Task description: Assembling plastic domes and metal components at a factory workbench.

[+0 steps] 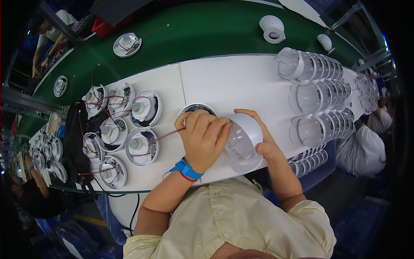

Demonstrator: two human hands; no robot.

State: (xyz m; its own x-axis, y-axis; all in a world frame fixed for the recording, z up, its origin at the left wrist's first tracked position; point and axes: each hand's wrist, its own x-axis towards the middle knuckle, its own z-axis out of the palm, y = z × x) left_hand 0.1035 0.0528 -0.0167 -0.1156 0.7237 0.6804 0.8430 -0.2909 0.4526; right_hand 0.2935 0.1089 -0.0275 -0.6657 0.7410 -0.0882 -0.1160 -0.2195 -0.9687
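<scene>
My right hand (268, 140) grips a white-rimmed translucent plastic cup (246, 149), thumb and fingers on its right side, its open mouth tilted toward me. My left hand (202, 136), with a blue strap on the wrist, has its fingers bent together at the cup's left edge. What those fingers pinch, if anything, is hidden. Just behind the left hand lies a round white base with a dark inside (197, 108), partly covered by the hand. A thin red wire (170, 134) runs from a round white lamp base (142, 147) toward my left hand.
Several more lamp bases with wires (144, 108) lie on the left of the white table (220, 77). Rows of nested translucent cups (317, 97) lie at the right. Beyond runs a green belt (194, 30) carrying a white cup-shaped part (272, 29). Other people sit at both sides.
</scene>
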